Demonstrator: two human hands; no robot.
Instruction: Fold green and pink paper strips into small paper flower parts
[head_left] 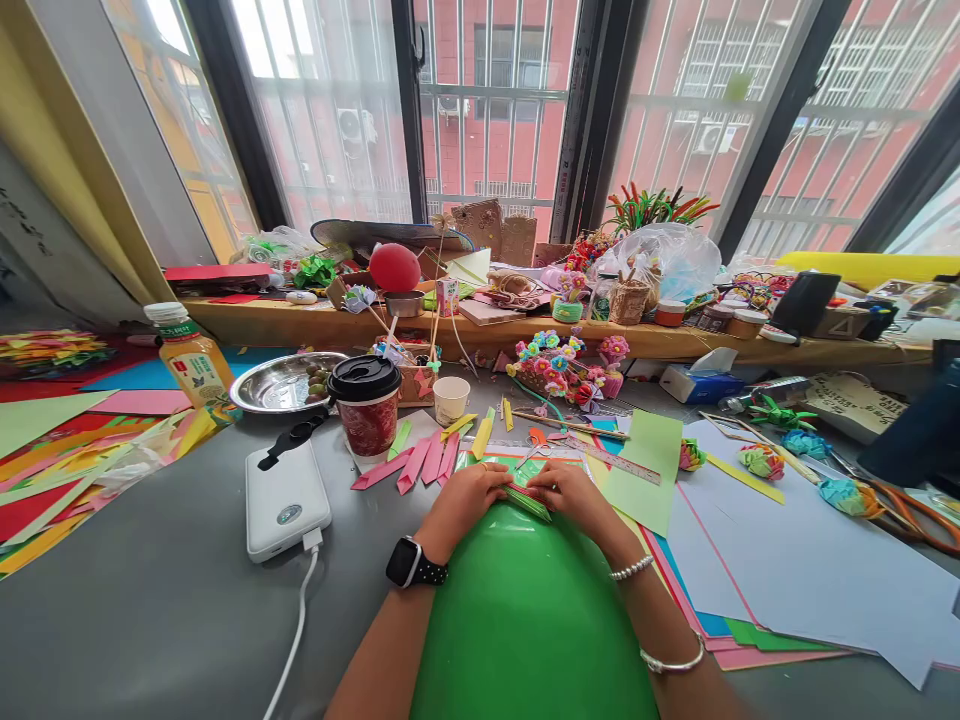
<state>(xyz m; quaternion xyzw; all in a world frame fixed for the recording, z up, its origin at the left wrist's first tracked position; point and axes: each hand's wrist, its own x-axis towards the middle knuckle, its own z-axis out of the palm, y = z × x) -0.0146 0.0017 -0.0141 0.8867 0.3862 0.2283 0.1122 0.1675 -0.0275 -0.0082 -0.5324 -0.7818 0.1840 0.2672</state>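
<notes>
In front of me, my left hand [476, 492] and my right hand [564, 492] come together over a narrow green folded paper strip [529, 503]. The fingertips of both hands are closed on its far edge, where a bit of red or pink shows. Under the strip and between my forearms lies a large, glossy green rounded thing [529, 610]. Just beyond my left hand lie several pink folded paper pieces [420, 462] and a yellow folded strip [483, 436]. Small scissors [534, 450] and a clear ruler [622, 462] rest past my right hand.
At left are a white power bank [286, 500] with a cable, a lidded cup [365, 405], a metal dish [255, 390] and a drink bottle [193, 360]. Paper sheets [817, 530] spread at right near orange-handled scissors [911, 515]. A cluttered wooden ledge [495, 330] runs along the back.
</notes>
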